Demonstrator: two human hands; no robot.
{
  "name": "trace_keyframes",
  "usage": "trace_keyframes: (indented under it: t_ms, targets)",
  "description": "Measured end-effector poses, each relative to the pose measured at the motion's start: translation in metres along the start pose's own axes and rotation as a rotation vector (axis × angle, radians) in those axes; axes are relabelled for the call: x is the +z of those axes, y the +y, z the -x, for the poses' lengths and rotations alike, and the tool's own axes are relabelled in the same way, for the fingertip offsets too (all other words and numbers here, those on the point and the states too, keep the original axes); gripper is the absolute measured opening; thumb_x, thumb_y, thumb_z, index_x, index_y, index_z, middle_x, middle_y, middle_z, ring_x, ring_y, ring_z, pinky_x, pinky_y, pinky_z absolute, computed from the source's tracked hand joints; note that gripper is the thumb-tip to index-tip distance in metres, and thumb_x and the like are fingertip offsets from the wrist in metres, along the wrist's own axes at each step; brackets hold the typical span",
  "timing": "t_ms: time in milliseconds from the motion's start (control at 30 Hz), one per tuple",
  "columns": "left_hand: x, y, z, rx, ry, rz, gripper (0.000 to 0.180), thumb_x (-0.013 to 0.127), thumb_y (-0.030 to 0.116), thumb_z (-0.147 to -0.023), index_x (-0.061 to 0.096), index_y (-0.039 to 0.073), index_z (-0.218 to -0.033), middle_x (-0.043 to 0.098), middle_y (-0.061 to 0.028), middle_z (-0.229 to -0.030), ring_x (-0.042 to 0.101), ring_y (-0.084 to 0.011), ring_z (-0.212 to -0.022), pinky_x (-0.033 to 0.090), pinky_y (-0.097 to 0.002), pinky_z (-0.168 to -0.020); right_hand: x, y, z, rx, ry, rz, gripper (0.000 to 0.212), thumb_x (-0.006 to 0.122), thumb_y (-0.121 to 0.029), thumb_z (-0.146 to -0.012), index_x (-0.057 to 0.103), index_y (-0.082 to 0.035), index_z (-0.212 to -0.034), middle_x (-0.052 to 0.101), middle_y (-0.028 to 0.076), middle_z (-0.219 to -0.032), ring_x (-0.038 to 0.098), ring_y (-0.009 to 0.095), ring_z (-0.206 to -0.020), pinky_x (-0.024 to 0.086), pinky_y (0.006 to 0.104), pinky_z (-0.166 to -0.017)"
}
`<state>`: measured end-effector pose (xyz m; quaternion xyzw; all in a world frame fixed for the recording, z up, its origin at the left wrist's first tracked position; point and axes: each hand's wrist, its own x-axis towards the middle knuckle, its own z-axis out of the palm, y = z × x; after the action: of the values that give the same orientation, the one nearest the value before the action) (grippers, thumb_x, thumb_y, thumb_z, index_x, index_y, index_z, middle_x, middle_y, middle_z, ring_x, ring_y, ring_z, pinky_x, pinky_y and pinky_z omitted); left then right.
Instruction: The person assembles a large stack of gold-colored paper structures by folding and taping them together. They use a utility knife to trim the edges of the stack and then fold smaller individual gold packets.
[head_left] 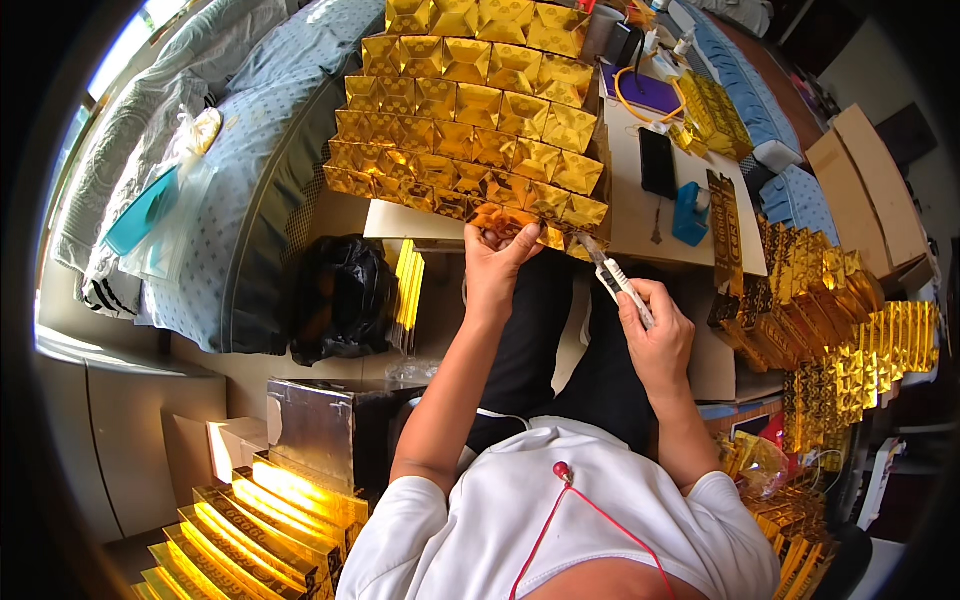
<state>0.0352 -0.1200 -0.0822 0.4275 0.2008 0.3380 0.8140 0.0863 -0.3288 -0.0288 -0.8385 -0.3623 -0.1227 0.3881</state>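
Note:
My right hand (pixel 657 338) is wrapped round a white utility knife (pixel 622 285), its blade pointing up and left toward the near edge of the gold work. With fingers and thumb pinched together, my left hand (pixel 495 265) grips a folded piece of gold foil paper (pixel 505 218) at the near edge. Beyond it spreads a big block of folded gold foil paper (pixel 465 108), standing in several rows on the table. The blade tip is close to the foil at the block's near right corner; whether it touches I cannot tell.
Right of the block, the table (pixel 640 225) holds a black phone (pixel 657 162), a teal tape dispenser (pixel 690 213) and a purple book (pixel 640 90). More gold foil pieces (pixel 800 290) are piled at the right. A black plastic bag (pixel 342 298) sits on the floor at left, beside the sofa (pixel 235 200).

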Motion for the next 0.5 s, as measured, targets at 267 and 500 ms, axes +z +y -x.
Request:
trace_keyframes:
  t_ms: [267,500]
  targets:
    - [0.004,-0.009,0.0,0.055,0.006,-0.006,0.038,0.075,0.009,-0.09,0.046,0.003,-0.114,0.066,-0.0078,-0.108,0.067,-0.0153,-0.096,0.059,-0.0301,-0.083,0.02,-0.003,0.011,0.176,-0.038,-0.131,0.015,0.073,-0.016,-0.09,0.062,-0.006,-0.092,0.068,0.008,-0.071,0.068,0.024,-0.06,0.052,0.0335,-0.055]
    - [0.005,-0.012,-0.002,0.067,0.026,0.009,0.036,0.076,0.009,-0.09,0.047,0.004,-0.112,0.066,-0.0076,-0.107,0.067,-0.0141,-0.095,0.059,-0.0288,-0.082,0.028,-0.011,0.013,0.18,-0.031,-0.09,0.019,0.072,-0.015,-0.089,0.056,-0.005,-0.087,0.066,0.009,-0.066,0.067,0.026,-0.057,0.051,0.0354,-0.052]
